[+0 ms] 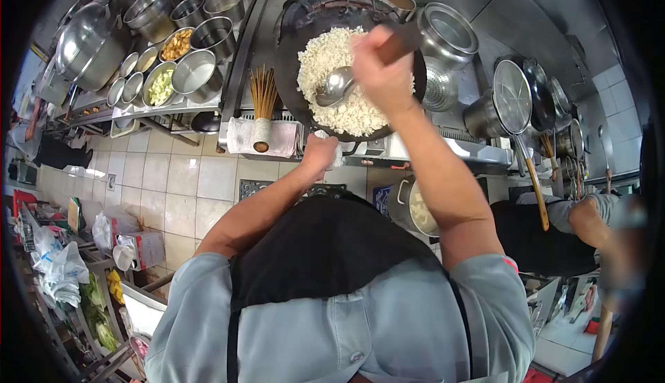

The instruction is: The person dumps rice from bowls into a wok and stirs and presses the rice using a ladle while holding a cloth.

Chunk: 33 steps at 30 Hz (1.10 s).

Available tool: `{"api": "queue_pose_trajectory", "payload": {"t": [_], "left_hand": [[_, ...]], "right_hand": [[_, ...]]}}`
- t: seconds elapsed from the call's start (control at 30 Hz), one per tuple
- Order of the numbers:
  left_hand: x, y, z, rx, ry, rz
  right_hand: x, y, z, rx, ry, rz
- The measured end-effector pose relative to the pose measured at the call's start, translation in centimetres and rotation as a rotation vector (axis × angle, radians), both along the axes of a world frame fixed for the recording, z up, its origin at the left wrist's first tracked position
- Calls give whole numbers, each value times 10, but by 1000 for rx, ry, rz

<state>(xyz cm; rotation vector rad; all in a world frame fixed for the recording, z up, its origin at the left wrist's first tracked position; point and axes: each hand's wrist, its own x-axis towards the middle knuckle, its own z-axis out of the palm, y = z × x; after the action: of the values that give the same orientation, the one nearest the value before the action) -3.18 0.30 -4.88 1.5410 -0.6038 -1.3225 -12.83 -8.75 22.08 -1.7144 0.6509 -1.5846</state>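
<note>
A large dark wok (291,61) on the stove holds a heap of white rice (329,50). My right hand (381,71), slightly blurred, is closed around the brown handle of a metal ladle (336,86) over the wok. The ladle's bowl rests on the rice at the left of the heap. My left hand (321,153) is closed on a white cloth (337,158) at the wok's near rim. A bamboo brush (262,106) lies on a folded cloth (239,137) left of the wok.
Metal pots and bowls of ingredients stand on the left counter (156,111). A lidded pot (449,33) and a perforated ladle (439,85) are right of the wok. A wire strainer (512,97) rests on a pot farther right. Another person (547,227) is at the right, another at far left.
</note>
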Motion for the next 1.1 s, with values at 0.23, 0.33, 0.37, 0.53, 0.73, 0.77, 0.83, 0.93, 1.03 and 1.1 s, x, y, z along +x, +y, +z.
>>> {"api": "queue_pose_trajectory", "payload": {"t": [0.23, 0.33, 0.37, 0.53, 0.73, 0.77, 0.83, 0.93, 1.03, 1.1], "left_hand": [[0, 8, 21, 90, 278, -85], [-4, 11, 22, 96, 396, -58], [-3, 12, 21, 99, 428, -79], [-3, 10, 8, 5, 595, -123], [-11, -14, 55, -111, 527, -85], [-14, -24, 71, 4, 671, 15], [-12, -59, 77, 75, 701, 82], [3, -119, 46, 6, 654, -33], [7, -160, 49, 5, 590, 46], [14, -177, 46, 34, 432, -6]], "right_hand": [[-66, 57, 95, -28, -333, 111], [-75, 16, -20, 17, -136, -183], [-78, 18, -51, 129, -435, 20], [-106, 75, -82, 200, 26, -354], [-134, 123, -97, 865, -107, -25], [-133, 121, -97, 907, -142, 18], [-129, 101, -97, 906, 37, 21], [-135, 87, -120, 653, 217, 24], [-158, 64, -171, 470, 773, -13], [-169, 64, -177, 778, 1080, 141]]}}
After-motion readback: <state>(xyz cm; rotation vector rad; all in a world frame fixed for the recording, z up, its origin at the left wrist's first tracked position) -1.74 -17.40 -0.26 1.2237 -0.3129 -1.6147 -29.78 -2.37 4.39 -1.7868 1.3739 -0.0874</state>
